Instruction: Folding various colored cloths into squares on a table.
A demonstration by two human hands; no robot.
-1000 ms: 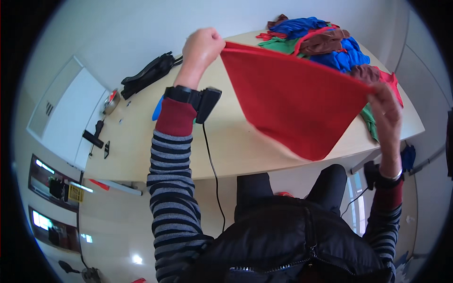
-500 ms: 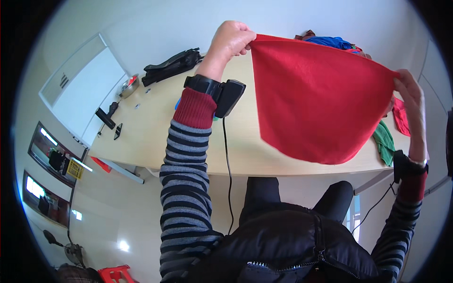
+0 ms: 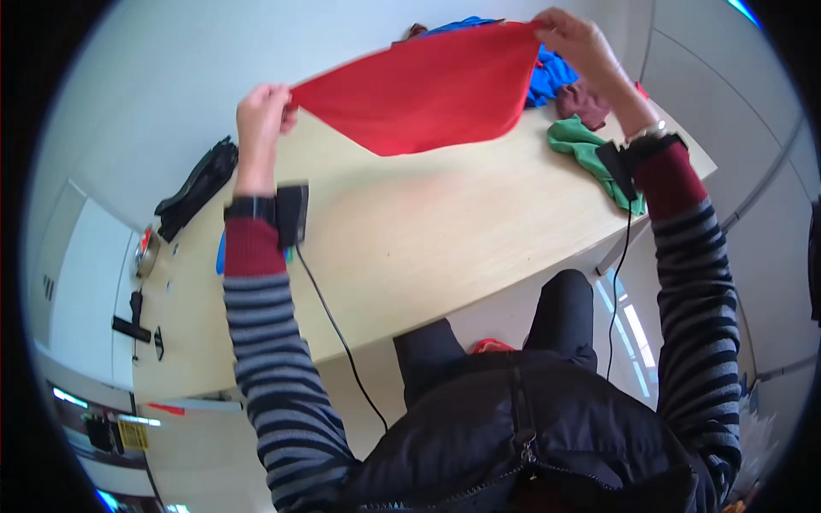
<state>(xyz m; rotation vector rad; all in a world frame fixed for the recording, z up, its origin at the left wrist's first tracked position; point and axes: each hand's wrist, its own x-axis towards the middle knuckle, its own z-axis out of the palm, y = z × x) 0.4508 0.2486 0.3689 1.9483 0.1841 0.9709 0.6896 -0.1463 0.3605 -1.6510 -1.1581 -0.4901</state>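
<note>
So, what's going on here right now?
The person's left hand and right hand hold a red cloth spread between them, each gripping one end, above the pale table. The right hand is higher in the view. Beyond the red cloth, partly hidden by it, are blue fabric and brown fabric. A green cloth lies crumpled near the table's right end.

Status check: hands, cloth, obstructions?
Left hand, right hand: each gripping the red cloth. Spread, raised above table. Green cloth at table's right; nothing visibly blocking.
</note>
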